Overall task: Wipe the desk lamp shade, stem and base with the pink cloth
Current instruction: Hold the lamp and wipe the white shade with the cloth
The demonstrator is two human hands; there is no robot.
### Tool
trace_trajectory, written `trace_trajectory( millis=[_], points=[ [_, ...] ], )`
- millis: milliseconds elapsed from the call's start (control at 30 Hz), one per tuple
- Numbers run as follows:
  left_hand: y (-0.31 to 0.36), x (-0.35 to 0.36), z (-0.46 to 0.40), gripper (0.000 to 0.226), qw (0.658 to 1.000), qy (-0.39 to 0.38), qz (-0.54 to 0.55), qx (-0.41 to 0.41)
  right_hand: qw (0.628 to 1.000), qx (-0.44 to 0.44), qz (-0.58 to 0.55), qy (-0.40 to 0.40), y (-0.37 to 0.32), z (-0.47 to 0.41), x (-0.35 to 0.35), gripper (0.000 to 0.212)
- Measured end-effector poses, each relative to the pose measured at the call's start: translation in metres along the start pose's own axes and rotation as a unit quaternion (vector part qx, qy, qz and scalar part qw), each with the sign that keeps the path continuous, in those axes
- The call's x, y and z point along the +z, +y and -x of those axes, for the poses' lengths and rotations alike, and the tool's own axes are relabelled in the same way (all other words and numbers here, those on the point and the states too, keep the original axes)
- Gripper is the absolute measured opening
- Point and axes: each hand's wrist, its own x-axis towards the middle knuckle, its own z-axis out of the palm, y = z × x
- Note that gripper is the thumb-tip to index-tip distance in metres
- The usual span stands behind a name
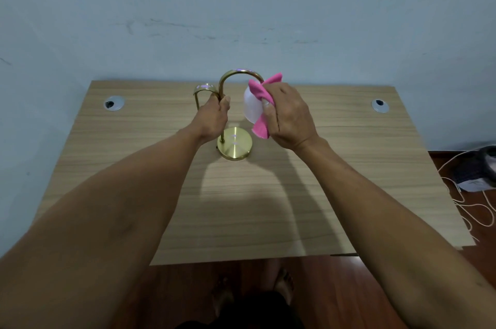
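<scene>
A brass desk lamp stands upright at the middle of the wooden desk [335,189]. Its round base [237,148] rests on the desk, and its arched stem [240,74] curves over to a white shade [252,105] hanging on the right. My left hand [213,118] is closed around the upright part of the stem. My right hand [288,116] presses the pink cloth [261,111] against the right side of the shade. A second, smaller brass arch [205,89] rises to the left of the stem.
Two round cable grommets [114,103] [379,105] sit near the desk's back corners. A pale blue wall is directly behind the desk. On the floor to the right lie white cords [467,210] and a dark bag [480,170]. My feet show under the front edge.
</scene>
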Motion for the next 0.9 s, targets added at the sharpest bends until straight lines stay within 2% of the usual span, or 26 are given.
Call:
trace_trajectory(
  millis=[200, 400, 567, 767, 900],
  points=[
    [-0.001, -0.002, 0.001, 0.043, 1.0, -0.013, 0.021, -0.002, 0.979, 0.179, -0.078, 0.063, 0.008, -0.011, -0.004, 0.019],
    [-0.001, 0.0, 0.0, 0.043, 1.0, -0.009, 0.026, -0.002, 0.994, 0.077, -0.07, 0.022, 0.007, -0.007, -0.006, 0.026],
    [-0.001, -0.001, 0.001, 0.041, 1.0, -0.015, 0.022, 0.002, 0.989, 0.127, -0.078, 0.022, 0.014, -0.022, -0.005, 0.019],
    [-0.002, 0.0, 0.0, 0.039, 1.0, -0.009, 0.021, 0.0, 0.997, 0.049, -0.049, 0.02, 0.007, -0.013, -0.001, 0.022],
    [0.0, 0.001, 0.0, 0.038, 1.0, -0.011, 0.016, 0.006, 0.989, 0.123, -0.071, 0.037, 0.007, -0.02, 0.003, 0.024]
  ],
)
